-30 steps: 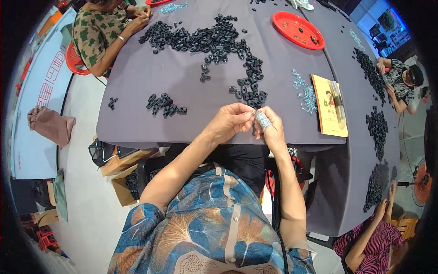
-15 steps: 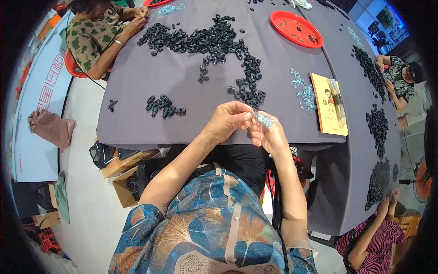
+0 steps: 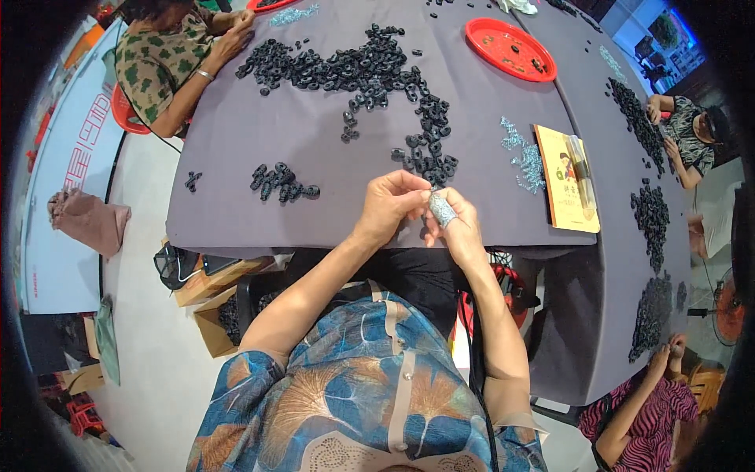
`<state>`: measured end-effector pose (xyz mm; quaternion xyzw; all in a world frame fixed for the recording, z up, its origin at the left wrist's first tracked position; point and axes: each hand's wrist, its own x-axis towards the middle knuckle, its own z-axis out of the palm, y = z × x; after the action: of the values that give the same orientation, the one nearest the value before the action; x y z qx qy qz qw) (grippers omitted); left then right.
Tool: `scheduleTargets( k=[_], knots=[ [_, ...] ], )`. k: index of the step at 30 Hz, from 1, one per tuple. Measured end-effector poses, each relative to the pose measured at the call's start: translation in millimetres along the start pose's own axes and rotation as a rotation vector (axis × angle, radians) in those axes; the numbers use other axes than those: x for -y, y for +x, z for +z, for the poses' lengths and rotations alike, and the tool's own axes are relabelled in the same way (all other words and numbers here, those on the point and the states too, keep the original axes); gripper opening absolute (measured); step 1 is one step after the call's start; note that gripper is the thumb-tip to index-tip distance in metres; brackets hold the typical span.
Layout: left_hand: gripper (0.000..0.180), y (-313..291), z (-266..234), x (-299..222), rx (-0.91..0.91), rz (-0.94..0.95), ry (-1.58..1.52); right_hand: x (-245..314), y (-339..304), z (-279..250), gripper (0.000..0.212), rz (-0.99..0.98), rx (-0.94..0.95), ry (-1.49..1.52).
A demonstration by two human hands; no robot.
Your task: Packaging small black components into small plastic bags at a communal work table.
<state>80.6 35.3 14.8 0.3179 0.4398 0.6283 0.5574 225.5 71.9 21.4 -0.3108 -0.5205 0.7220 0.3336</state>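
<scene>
My left hand point(image 3: 385, 206) and my right hand point(image 3: 464, 230) meet above the near edge of the grey-covered table point(image 3: 338, 224). Both are closed, fingertips pinched together around something too small to make out. A silver-grey wrap point(image 3: 443, 211) covers one finger of my right hand. Just beyond my fingertips lies the near end of a trail of small black oval plastic pieces point(image 3: 429, 149), which leads back to a big heap point(image 3: 338, 69). A smaller cluster of black pieces point(image 3: 281, 183) rests to the left of my left hand.
Small clear bluish pieces point(image 3: 525, 161) lie at right, beside a yellow booklet point(image 3: 565, 181) with a pen-like clear item on it. A red tray point(image 3: 511, 51) stands farther back. Co-workers sit at left and right; more black pieces point(image 3: 651, 224) line the right table. An open cardboard box point(image 3: 216, 329) sits below.
Both hands have shifted slightly. My right hand has turned, so the wrapped finger now points more upward toward my left fingertips. The piles on the table look the same.
</scene>
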Motion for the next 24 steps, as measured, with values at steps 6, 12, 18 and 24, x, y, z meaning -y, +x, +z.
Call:
scheduleTargets(
  k=[6,12,18,24],
  knots=[
    [0.007,-1,1,0,0.004,0.102,0.152,7,0,-2,0.020,0.132,0.019,0.144],
    [0.012,0,-1,2,0.073,0.405,0.459,9,0,-4,0.017,0.147,0.049,0.250],
    [0.009,-2,-5,-3,-0.008,0.144,0.381,13,-5,4,0.011,0.078,-0.081,-0.218],
    [0.007,0,-5,-4,0.090,0.094,0.307,8,-2,0,0.009,-0.153,-0.143,-0.335]
  ],
)
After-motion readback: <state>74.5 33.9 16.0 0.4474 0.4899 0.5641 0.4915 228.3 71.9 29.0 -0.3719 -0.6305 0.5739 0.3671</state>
